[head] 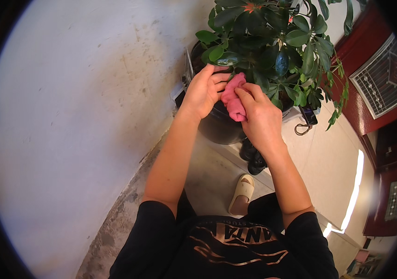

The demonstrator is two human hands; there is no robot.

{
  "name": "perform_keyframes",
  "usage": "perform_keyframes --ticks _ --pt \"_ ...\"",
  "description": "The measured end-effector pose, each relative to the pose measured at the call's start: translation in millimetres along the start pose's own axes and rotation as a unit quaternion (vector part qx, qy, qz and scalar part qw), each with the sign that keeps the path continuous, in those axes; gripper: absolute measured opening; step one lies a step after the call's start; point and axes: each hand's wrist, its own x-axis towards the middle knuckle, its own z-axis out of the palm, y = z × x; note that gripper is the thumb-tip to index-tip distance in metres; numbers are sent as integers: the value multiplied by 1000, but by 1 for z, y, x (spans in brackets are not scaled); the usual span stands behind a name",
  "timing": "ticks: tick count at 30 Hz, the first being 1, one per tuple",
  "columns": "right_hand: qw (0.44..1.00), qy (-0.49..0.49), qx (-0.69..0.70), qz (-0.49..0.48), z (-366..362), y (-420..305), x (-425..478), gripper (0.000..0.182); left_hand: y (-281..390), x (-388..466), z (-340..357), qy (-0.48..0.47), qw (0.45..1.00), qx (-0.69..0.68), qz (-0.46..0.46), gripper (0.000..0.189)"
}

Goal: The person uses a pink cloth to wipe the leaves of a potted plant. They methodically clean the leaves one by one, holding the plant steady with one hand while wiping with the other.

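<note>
A bunched pink cloth (235, 99) is pinched between the thumb and fingers of my right hand (263, 113), just in front of the leaves. My left hand (203, 90) is turned palm inward beside the cloth, its fingers apart. The thumb tip is at the edge of a glossy wet-looking leaf (228, 59); whether it touches the leaf I cannot tell. Both hands are over the near rim of a black plant pot (226, 130). From it grows a bushy schefflera-like plant (261, 45) with dark green leaves, which hide most of the soil.
A stained white wall (62, 104) runs along the left. Black shoes (252, 157) stand under my right forearm, by a low tiled step (310, 146). A dark phone-like device (308, 115) with a loop lies right of the pot. Red doors (365, 83) stand at the right.
</note>
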Motion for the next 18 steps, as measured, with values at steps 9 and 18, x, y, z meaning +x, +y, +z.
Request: perform_keyframes --ticks 9,18 --pt "996 -58 64 22 -4 -3 -11 41 1 4 -4 -37 998 -58 -3 55" --pt "958 -109 259 56 -25 -16 -11 46 1 2 -5 -21 998 -49 24 41"
